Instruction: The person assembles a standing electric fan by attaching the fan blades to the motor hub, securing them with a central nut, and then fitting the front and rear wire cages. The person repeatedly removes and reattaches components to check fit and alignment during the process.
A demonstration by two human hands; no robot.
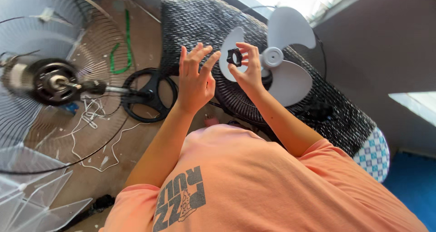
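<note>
Fan parts spread around a person holding a small black ring nut.

At the far left a wire fan guard (27, 136) stands with its motor (50, 81) and shaft pointing right, white cord (93, 123) trailing on the floor beneath. Just right of it lies a black spoked ring (149, 95). The left hand (195, 79) is raised with fingers spread wide, holding nothing. Close beside it, the right hand (247, 68) pinches the black ring nut (234, 57) between thumb and fingertips. Behind them, a white three-blade fan blade (284, 64) rests on a dark woven cushion (195, 23).
</note>
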